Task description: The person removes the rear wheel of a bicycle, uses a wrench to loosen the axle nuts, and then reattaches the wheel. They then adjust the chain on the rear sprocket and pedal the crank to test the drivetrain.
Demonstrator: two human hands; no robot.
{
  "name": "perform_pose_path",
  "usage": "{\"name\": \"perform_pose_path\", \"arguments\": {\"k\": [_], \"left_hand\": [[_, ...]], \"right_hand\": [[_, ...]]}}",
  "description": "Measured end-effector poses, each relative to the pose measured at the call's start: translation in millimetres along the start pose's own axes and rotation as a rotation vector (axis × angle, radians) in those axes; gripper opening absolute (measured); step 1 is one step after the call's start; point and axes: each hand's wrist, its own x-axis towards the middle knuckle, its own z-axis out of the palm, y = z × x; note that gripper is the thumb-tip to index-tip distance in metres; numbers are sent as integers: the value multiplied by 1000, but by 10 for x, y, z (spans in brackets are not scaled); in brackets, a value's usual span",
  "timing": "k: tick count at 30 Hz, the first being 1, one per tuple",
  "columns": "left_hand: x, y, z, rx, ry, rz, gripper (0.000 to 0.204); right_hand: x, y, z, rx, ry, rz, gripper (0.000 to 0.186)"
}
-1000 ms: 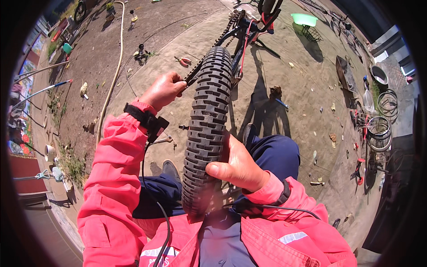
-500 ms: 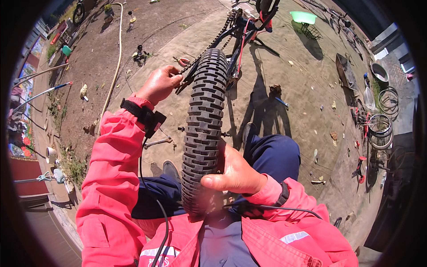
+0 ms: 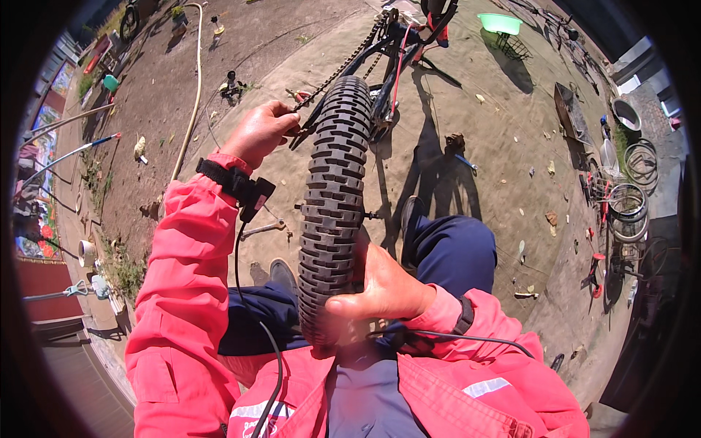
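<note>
A bicycle wheel with a knobby black tyre (image 3: 336, 197) stands upright between my knees, its axle ends sticking out at both sides. My right hand (image 3: 387, 281) is wrapped round the tyre's near right side, the thumb lying across the tread. At the far left of the wheel, my left hand (image 3: 264, 133) pinches the slack bicycle chain (image 3: 343, 67) near its lower end. Beyond the wheel rests the dark bicycle frame (image 3: 398, 66), with a red cable along it. The wheel's far edge sits between the frame's rear arms; whether the axle touches them is unclear.
A wrench (image 3: 263, 228) lies on the ground left of the wheel, and red-handled pliers (image 3: 298, 95) lie beyond my left hand. A green basin (image 3: 501, 24) stands far right. Loose wheels (image 3: 626, 212) and a metal trough (image 3: 569, 113) line the right side. A pale hose (image 3: 197, 87) runs along the left.
The wheel has shifted slightly away from me, towards the frame, with my right hand still on it. My left hand stays at the chain, nearly unmoved. The whole view has shifted a little.
</note>
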Motion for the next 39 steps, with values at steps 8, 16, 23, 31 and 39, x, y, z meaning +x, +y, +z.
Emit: {"name": "perform_pose_path", "arguments": {"k": [8,16,23,31,39], "left_hand": [[-20,-71,122,78,-92,77,29],[-321,87,-47,146,-81,-45,41],[-791,121,-235,92,-26,-70,42],[-1154,216,-299,80,-6,-19,43],[-1255,302,-231,71,-35,-1,46]], "right_hand": [[-110,190,33,-137,-44,124,87],[-132,258,48,-264,-49,86,82],[-231,348,130,-156,0,21,85],[-550,534,112,-280,42,98,86],[-710,610,127,-294,2,170,91]]}}
